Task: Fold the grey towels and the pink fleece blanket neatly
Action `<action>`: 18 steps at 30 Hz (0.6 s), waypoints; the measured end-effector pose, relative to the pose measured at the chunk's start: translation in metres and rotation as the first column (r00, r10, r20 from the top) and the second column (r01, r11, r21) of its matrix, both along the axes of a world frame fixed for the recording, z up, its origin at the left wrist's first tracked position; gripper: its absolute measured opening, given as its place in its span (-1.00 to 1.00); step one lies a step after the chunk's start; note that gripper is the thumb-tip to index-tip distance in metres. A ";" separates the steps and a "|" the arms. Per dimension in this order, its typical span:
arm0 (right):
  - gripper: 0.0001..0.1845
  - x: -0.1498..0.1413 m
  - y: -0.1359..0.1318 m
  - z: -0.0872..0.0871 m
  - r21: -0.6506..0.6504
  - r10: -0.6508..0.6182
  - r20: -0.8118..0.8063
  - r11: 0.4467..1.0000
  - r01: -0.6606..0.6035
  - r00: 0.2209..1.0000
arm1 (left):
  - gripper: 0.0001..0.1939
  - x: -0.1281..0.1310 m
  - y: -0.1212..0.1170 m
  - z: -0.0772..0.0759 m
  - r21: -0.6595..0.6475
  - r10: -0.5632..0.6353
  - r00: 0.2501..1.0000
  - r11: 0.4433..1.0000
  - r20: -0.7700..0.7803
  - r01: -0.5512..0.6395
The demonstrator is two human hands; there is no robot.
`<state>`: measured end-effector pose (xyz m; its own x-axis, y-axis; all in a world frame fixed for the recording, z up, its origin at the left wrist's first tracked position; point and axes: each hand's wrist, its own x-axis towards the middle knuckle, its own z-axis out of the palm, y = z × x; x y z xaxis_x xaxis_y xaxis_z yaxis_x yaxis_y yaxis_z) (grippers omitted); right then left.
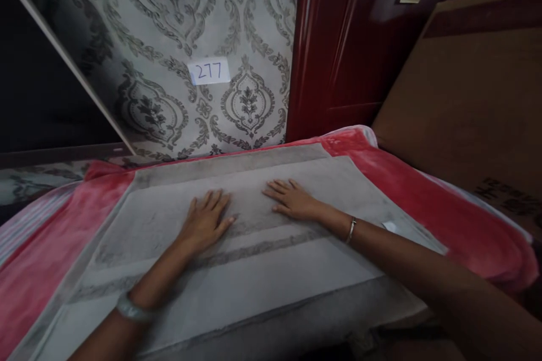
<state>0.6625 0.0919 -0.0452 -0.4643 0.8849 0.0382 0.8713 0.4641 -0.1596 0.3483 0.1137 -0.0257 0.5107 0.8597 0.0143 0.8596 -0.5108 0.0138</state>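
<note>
A wide grey-and-white cloth (245, 282) with darker grey bands lies spread out in front of me. On its far part sits a flat layer of the same fabric, which looks folded over. My left hand (206, 220) rests flat on this layer, left of the middle, fingers apart. To the right of it, my right hand (292, 200) also lies palm down with fingers spread, touching the fabric. Neither hand grips anything. A small white tag (389, 227) shows near the cloth's right side, beyond my right forearm.
Red plush fabric (406, 192) lies beneath the cloth and shows on both sides. Behind are a patterned wall (249, 96) with a paper marked 277 (209, 71) and a dark red door (339, 56). A large cardboard box (474, 101) stands right; a dark screen-like panel (46, 79) is left.
</note>
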 end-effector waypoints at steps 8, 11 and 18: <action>-0.34 0.144 0.033 0.002 -0.022 -0.519 0.066 0.853 0.522 0.852 | -0.33 -0.020 0.087 -0.001 0.003 0.074 0.997 0.997 -0.027 -0.074; -0.31 0.189 0.030 -0.006 -0.032 -0.693 0.040 0.719 0.694 0.720 | -0.32 -0.068 0.110 0.002 0.004 0.233 0.969 0.972 -0.078 -0.234; -0.25 0.224 0.026 -0.024 -0.035 -0.765 0.003 0.643 0.765 0.644 | -0.22 -0.133 0.136 0.004 0.030 0.450 0.893 0.893 -0.024 -0.450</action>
